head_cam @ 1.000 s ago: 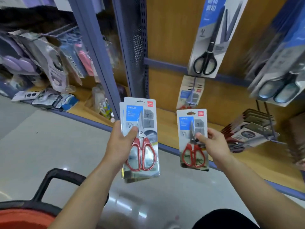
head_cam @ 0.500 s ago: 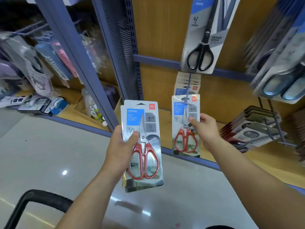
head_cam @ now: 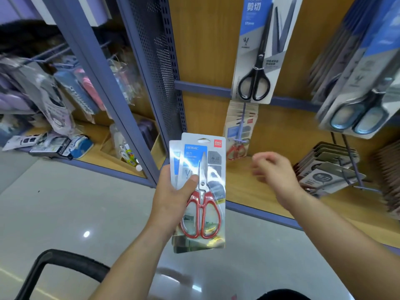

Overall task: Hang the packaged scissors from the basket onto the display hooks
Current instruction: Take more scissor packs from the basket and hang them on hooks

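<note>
**Left hand grips the packs, right hand empty below the hook**

The left hand [head_cam: 172, 200] is clamped on a small stack of packs [head_cam: 205, 167], red-handled scissors facing up, thumb across the front card and fingers behind. The right hand [head_cam: 276, 169] is well apart from it to the right. It holds nothing, its fingers are loosely bent, and it is blurred.

Above and between the hands, a hook [head_cam: 242, 120] carries hung packs [head_cam: 232, 131] of the same kind. Directly over these hangs a black scissors card [head_cam: 259, 50], whose lower edge overlaps their tops in this view. Up and right of the right hand hang blue-handled scissors [head_cam: 359, 118]. Just right of it sits a fanned row of grey packs [head_cam: 324, 174] on another hook.

A wooden shelf [head_cam: 249, 187] runs behind both hands. A perforated upright [head_cam: 161, 83] rises above the left hand, with cluttered goods further left. Below the left forearm a black basket handle [head_cam: 43, 269] shows over the floor [head_cam: 86, 202].
</note>
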`<state>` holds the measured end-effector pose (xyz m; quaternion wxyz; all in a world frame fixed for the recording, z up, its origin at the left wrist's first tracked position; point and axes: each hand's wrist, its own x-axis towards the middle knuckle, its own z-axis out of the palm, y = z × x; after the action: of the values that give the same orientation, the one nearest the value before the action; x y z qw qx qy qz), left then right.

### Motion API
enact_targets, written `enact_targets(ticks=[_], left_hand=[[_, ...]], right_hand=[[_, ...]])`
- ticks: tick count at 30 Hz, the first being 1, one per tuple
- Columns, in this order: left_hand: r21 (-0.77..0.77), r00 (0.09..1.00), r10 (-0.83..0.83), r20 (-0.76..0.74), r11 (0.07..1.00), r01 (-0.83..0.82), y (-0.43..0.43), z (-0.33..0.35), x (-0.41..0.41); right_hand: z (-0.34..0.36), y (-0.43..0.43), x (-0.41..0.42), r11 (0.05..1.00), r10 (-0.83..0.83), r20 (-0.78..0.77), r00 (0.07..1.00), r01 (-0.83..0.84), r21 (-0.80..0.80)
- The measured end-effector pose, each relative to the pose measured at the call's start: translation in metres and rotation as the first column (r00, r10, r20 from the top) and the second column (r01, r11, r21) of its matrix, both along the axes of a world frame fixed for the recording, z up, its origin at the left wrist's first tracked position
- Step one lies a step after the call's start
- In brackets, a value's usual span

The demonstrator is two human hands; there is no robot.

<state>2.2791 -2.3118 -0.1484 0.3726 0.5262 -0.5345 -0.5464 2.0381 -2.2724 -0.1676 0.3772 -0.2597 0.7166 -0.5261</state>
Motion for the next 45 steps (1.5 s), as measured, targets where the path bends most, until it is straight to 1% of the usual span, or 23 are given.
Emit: enact_targets(ticks=[1, 2, 3, 4, 8, 12, 15, 17, 19, 25, 27, 31, 34, 37, 39, 42, 45], left_hand=[[-0.004, 1.000, -0.008, -0.006, 1.000, 0.008, 0.003, 0.001, -0.005], [-0.011, 1.000, -0.019, -0.008, 1.000, 0.019, 0.007, 0.002, -0.010], [-0.020, 1.000, -0.030, -0.006, 0.999, 0.029, 0.010, 0.002, -0.014], [-0.030, 0.999, -0.040, -0.005, 0.999, 0.040, 0.014, 0.002, -0.018], [-0.036, 0.999, -0.032, -0.042, 0.999, 0.031, 0.025, 0.003, -0.021], [-0.067, 0.997, 0.031, 0.066, 0.997, -0.027, 0.024, 0.003, -0.005], [-0.058, 0.994, 0.058, 0.089, 0.997, -0.053, 0.019, 0.003, 0.005], [-0.058, 0.993, 0.054, 0.100, 0.997, -0.049, 0.014, 0.003, 0.007], [-0.056, 0.991, 0.053, 0.120, 0.997, -0.046, 0.011, 0.003, 0.008], [-0.030, 0.992, 0.057, 0.115, 0.998, -0.054, 0.000, 0.001, 0.009], [-0.015, 0.992, 0.049, 0.118, 0.999, -0.047, -0.003, -0.002, 0.009], [-0.019, 0.991, 0.025, 0.132, 1.000, -0.023, -0.009, -0.007, 0.004], [-0.007, 0.993, 0.016, 0.114, 1.000, -0.015, -0.011, -0.010, -0.002], [0.000, 0.994, 0.014, 0.105, 1.000, -0.014, -0.014, -0.013, -0.005], [0.006, 0.994, 0.016, 0.104, 1.000, -0.016, -0.015, -0.014, -0.005], [0.014, 0.993, 0.007, 0.122, 1.000, -0.009, -0.016, -0.017, -0.006], [0.011, 0.993, -0.003, 0.117, 1.000, 0.001, -0.014, -0.018, -0.007]], right_hand=[[0.013, 0.012, 0.015, 0.988, 0.155, 0.046, 0.987, -0.155, -0.005], [0.023, 0.022, 0.029, 0.956, 0.294, 0.090, 0.952, -0.294, -0.011], [0.031, 0.029, 0.041, 0.923, 0.384, 0.126, 0.915, -0.384, -0.023], [0.034, 0.034, 0.049, 0.908, 0.418, 0.144, 0.897, -0.417, -0.040], [0.027, 0.047, 0.056, 0.952, 0.307, 0.114, 0.945, -0.304, -0.048], [0.010, 0.067, 0.032, 0.960, 0.279, 0.176, 0.944, -0.275, -0.044], [-0.004, 0.079, 0.016, 0.955, 0.288, 0.144, 0.947, -0.296, 0.035], [-0.014, 0.077, 0.008, 0.956, 0.265, 0.119, 0.957, -0.276, 0.095], [-0.022, 0.066, 0.003, 0.964, 0.231, 0.103, 0.967, -0.242, 0.110], [-0.033, 0.015, -0.002, 0.982, 0.182, 0.116, 0.976, -0.186, 0.018], [-0.039, 0.003, -0.006, 0.990, 0.142, 0.119, 0.983, -0.142, -0.011], [-0.055, -0.015, -0.014, 0.998, 0.050, 0.066, 0.997, -0.046, -0.052], [-0.066, -0.027, -0.022, 0.999, 0.036, 0.020, 0.999, -0.036, -0.034], [-0.071, -0.033, -0.024, 0.998, 0.069, 0.013, 0.998, -0.069, -0.004], [-0.076, -0.030, -0.022, 0.997, 0.076, -0.019, 0.997, -0.075, 0.008], [-0.082, -0.028, -0.018, 0.999, 0.043, -0.018, 0.999, -0.043, 0.009], [-0.074, -0.043, -0.021, 1.000, -0.024, -0.082, 0.996, 0.025, 0.015]])
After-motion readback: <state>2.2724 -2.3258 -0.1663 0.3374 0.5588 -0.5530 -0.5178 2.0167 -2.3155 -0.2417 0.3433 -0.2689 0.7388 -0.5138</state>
